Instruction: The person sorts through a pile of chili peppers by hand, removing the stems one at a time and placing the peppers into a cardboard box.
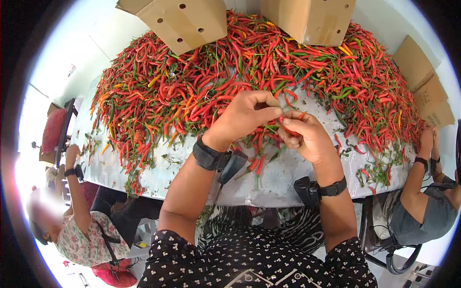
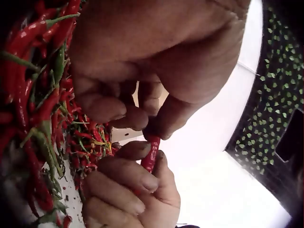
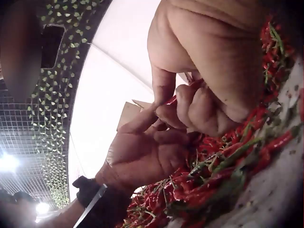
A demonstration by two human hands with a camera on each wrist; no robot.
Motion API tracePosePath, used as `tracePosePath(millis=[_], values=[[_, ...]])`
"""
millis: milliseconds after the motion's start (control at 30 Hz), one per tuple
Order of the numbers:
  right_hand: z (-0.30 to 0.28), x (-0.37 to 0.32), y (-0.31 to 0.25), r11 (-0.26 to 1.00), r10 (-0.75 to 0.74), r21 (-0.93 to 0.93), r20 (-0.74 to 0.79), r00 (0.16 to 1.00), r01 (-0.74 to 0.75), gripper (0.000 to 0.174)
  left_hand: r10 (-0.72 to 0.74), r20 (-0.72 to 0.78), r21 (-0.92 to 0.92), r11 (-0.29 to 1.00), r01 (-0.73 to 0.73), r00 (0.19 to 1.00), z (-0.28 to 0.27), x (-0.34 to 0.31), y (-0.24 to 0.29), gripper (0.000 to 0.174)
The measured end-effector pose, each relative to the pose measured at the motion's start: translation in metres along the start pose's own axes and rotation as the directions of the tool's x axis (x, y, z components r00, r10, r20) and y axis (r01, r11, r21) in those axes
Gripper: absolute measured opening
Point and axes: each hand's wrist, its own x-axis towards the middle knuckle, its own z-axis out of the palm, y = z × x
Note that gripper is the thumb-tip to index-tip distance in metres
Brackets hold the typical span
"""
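A red chili pepper point(image 2: 151, 154) is held between my two hands, just above the near side of the chili heap point(image 1: 192, 91). My right hand point(image 1: 309, 137) grips its body with curled fingers, and part of the pepper is hidden inside them. At the pepper's upper end, the thumb and fingertips of my left hand point(image 1: 242, 117) pinch, meeting the right fingertips. In the right wrist view, a sliver of red shows between the right thumb and fingers. Loose chilies with green stems point(image 1: 257, 165) lie on the table below the hands.
Two cardboard boxes point(image 1: 192, 24) point(image 1: 319, 21) stand at the back on the heap. The pale table point(image 1: 153, 177) is strewn with stem scraps. People sit at the left point(image 1: 96, 230) and right point(image 1: 420, 211). Opened cardboard point(image 1: 427, 86) stands at the far right.
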Motion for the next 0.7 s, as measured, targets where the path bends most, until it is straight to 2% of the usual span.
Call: tracePosePath(millis=[33,100,133,200,233,300,367,433,500,633,700], values=[[0.001,0.0,0.001,1.0,0.003,-0.001,0.001,1.0,-0.003,0.015,-0.001,-0.002,-0.002,1.0,0.001,1.0,0.001,-0.001,0.001,0.006],[0.004,0.0,0.005,1.0,0.016,0.012,-0.037,0.999,-0.016,0.013,0.142,-0.044,0.208,0.97,-0.13,0.989,0.003,-0.002,0.005,0.004],[0.004,0.0,0.006,1.0,0.02,0.012,-0.035,0.999,-0.019,0.013,0.14,-0.048,0.208,0.97,-0.127,0.989,0.004,-0.003,0.005,0.004],[0.003,0.001,0.007,0.998,0.002,0.063,-0.004,1.0,-0.002,0.014,0.346,-0.041,0.464,0.837,-0.289,0.937,0.005,-0.002,0.004,0.006],[0.003,0.001,0.008,0.998,0.006,0.061,0.001,1.0,-0.007,0.014,0.345,-0.048,0.466,0.838,-0.285,0.937,0.006,-0.002,0.004,0.006],[0.001,0.003,0.01,0.995,-0.021,0.101,0.017,1.0,0.02,0.013,0.458,-0.039,0.556,0.748,-0.362,0.888,0.008,-0.002,0.005,0.007],[0.002,0.003,0.01,0.997,-0.024,0.077,-0.01,1.0,0.025,0.013,0.48,-0.051,0.601,0.715,-0.357,0.876,0.012,-0.003,0.009,0.008],[0.006,0.002,0.009,0.998,-0.03,0.054,-0.042,0.999,0.032,0.013,0.518,-0.069,0.716,0.621,-0.319,0.852,0.016,-0.005,0.011,0.011],[0.009,0.0,0.008,0.998,-0.054,-0.046,-0.137,0.989,0.048,0.014,0.516,-0.076,0.728,0.613,-0.306,0.853,0.017,-0.006,0.01,0.011],[0.011,-0.001,0.007,0.994,-0.076,-0.09,-0.172,0.982,0.061,0.015,0.539,-0.118,0.763,0.587,-0.271,0.834,0.019,-0.006,0.009,0.009],[0.009,-0.003,0.008,0.981,-0.093,-0.183,-0.127,0.988,0.068,0.015,0.558,-0.134,0.785,0.564,-0.257,0.819,0.014,-0.004,0.005,0.008]])
